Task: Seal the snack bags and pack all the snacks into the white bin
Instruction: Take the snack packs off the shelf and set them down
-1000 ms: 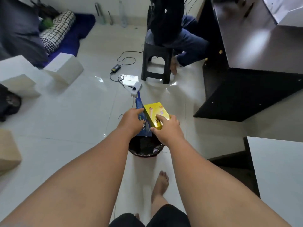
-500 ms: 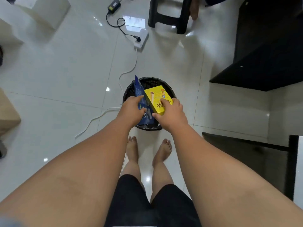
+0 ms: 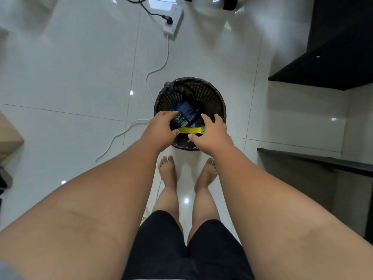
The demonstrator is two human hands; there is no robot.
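one black basket, one blue packet, one yellow box, one power strip, two hands: left hand, right hand.

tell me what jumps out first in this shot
A black mesh basket stands on the glossy white floor at mid-frame, with the left hand and right hand over its mouth. Between the hands a yellow box shows edge-on, and a blue packet lies just beyond it inside the basket.

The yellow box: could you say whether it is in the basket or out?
In: the yellow box lies within the rim of the black basket.
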